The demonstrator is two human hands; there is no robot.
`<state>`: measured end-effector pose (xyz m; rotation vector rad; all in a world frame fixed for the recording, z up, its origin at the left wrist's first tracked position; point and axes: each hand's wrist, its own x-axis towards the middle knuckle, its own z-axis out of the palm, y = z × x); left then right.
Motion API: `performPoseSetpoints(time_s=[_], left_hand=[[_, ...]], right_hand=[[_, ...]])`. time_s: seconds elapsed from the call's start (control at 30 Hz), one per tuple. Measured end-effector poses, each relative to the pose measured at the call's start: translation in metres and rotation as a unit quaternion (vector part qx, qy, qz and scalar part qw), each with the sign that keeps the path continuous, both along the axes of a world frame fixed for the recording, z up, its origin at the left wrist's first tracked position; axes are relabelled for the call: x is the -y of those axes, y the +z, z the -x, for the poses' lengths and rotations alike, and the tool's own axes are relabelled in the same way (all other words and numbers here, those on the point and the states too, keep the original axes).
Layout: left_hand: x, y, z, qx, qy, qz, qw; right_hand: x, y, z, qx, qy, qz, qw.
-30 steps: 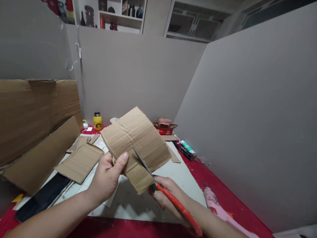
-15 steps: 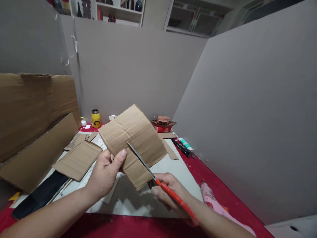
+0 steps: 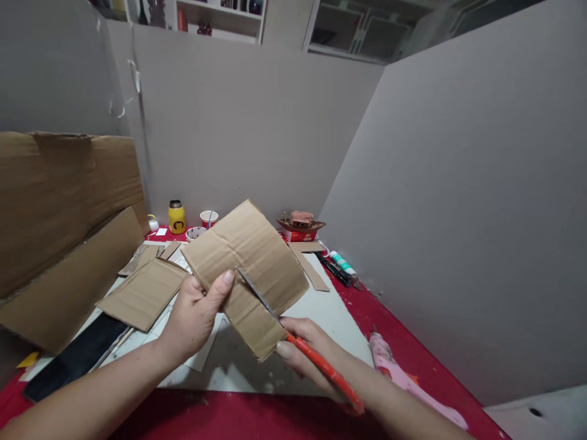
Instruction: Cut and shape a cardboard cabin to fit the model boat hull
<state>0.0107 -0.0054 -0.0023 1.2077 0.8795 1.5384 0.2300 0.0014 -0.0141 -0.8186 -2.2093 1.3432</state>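
Note:
My left hand [image 3: 197, 315] pinches the near left edge of a tan cardboard piece [image 3: 261, 247], its thumb lying on top. The cardboard is held up, tilted, above a white board [image 3: 238, 373]. In my right hand [image 3: 312, 354] is a pair of scissors [image 3: 321, 360] with orange-red handles. One blade lies over the cardboard and its tip is close to my left thumb; the other blade is hidden beneath. A cut runs in from the near right edge along the blades. The fingers under the cardboard are out of sight.
More cardboard [image 3: 144, 293] and a dark strip [image 3: 76, 357] lie to the left, beside a large cardboard box [image 3: 64, 183]. Behind stand a yellow bottle [image 3: 177, 218], a paper cup [image 3: 208, 217] and a model boat [image 3: 301, 223]. At right lies a pink glue gun [image 3: 403, 382].
The scissors have closed somewhat, and the near cardboard flap has swung slightly downward. The view has shifted a little, showing the cups behind the cardboard more fully.

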Motion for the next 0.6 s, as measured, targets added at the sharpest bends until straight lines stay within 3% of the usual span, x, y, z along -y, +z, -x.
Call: performPoseSetpoints(time_s=[0.43,0.6], left_hand=[[-0.0002,0.0019,-0.0003,0.006,-0.014,0.029,0.999],[0.0000,0.0037,0.0001,0.037,-0.034,0.048,0.998]], right_hand=[[-0.0051,-0.0021,-0.0001,-0.072,-0.005,0.098,0.993],[-0.0015,0.0021,-0.0040,-0.048,0.002,0.083,0.995]])
